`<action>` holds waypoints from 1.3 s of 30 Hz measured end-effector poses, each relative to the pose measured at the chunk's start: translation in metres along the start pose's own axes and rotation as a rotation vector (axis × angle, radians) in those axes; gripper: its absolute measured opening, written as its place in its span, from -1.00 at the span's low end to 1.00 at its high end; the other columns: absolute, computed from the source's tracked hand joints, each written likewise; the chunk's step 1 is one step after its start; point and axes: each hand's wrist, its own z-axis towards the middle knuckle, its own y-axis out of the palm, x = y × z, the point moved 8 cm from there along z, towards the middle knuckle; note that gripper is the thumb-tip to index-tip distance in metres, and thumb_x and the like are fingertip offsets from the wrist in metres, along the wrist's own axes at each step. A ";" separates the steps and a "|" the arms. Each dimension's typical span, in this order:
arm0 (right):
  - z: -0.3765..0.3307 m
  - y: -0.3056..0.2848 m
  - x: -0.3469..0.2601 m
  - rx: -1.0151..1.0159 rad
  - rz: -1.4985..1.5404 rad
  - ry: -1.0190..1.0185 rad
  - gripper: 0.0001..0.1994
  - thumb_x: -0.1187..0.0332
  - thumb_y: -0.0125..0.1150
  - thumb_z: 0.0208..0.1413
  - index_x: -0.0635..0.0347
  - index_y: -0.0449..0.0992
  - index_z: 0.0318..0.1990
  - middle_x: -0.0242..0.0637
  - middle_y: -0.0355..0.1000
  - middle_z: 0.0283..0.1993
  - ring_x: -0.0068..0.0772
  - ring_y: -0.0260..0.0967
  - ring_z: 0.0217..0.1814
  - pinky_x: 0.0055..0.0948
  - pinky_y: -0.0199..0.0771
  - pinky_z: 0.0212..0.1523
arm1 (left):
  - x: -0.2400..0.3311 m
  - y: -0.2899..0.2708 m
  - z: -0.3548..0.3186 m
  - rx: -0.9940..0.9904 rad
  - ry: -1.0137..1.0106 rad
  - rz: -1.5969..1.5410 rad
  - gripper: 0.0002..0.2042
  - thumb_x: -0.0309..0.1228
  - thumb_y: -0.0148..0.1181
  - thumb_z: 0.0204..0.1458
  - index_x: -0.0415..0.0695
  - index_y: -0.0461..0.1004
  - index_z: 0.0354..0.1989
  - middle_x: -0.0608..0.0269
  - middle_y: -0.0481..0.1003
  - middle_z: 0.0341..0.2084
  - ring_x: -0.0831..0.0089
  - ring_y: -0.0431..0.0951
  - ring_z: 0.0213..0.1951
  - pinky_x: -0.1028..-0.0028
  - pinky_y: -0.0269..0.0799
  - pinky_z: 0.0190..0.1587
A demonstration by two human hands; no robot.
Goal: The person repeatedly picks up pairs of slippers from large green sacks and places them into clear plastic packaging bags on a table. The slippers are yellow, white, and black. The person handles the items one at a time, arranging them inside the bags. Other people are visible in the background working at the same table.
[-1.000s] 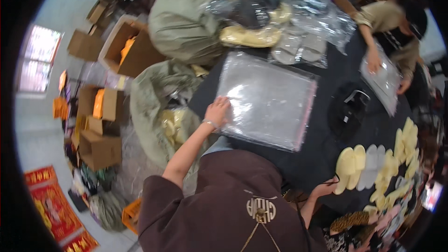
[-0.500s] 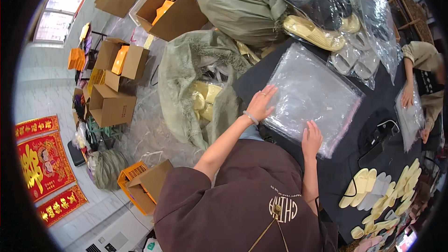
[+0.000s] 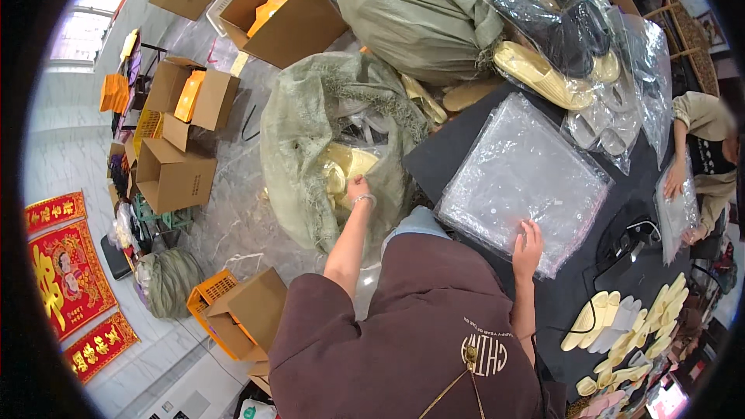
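Observation:
My left hand (image 3: 359,189) is inside the mouth of a green woven sack (image 3: 291,178). Its fingers are curled at the edge of pale yellow slippers (image 3: 353,161) in clear wrapping; the fingertips are partly hidden. Flat on the dark table (image 3: 434,157) lies a stack of clear plastic bags (image 3: 520,174). My right hand (image 3: 528,248) rests on the near edge of that stack, open, with its fingers stretched out.
A full green sack (image 3: 419,12) stands behind, beside bagged slippers (image 3: 543,77). Loose slippers (image 3: 601,318) lie at the table's right, near a black device (image 3: 621,252). Across the table, a co-worker's hands (image 3: 677,178) touch clear bags. Cardboard boxes (image 3: 299,31) stand left.
My left hand has left the bag stack and reached down left into the sack, to the yellow slippers. My right hand stays on the bags. The view has shifted slightly.

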 end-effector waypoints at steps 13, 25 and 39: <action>-0.006 0.014 -0.014 0.327 -0.220 -0.016 -0.76 0.45 -0.05 0.16 0.18 0.42 -0.03 -0.18 0.31 0.14 -0.13 0.25 0.16 -0.22 0.21 0.08 | 0.207 0.148 -0.009 -0.469 0.695 0.290 -0.82 -0.41 0.05 0.03 -0.11 0.53 -0.23 0.07 0.54 -0.32 0.13 0.54 -0.27 0.26 0.43 -0.16; -0.002 0.033 0.003 0.243 -0.331 0.114 -0.72 0.42 -0.15 0.20 0.10 0.34 0.04 -0.23 0.23 0.20 -0.19 0.13 0.22 -0.26 0.04 0.17 | 0.160 0.282 0.056 -0.596 0.547 0.753 -0.74 -0.36 0.06 -0.01 -0.12 0.50 -0.15 -0.09 0.52 -0.27 0.00 0.52 -0.21 0.19 0.43 -0.13; -0.003 0.040 0.011 0.215 -0.330 0.144 -0.73 0.39 -0.20 0.23 0.15 0.32 0.04 -0.16 0.21 0.22 -0.15 0.11 0.25 -0.22 -0.03 0.21 | 0.150 0.151 0.090 -0.324 0.551 0.903 -0.78 -0.33 0.11 -0.09 -0.20 0.48 -0.32 -0.13 0.48 -0.20 0.02 0.50 -0.16 0.16 0.41 -0.10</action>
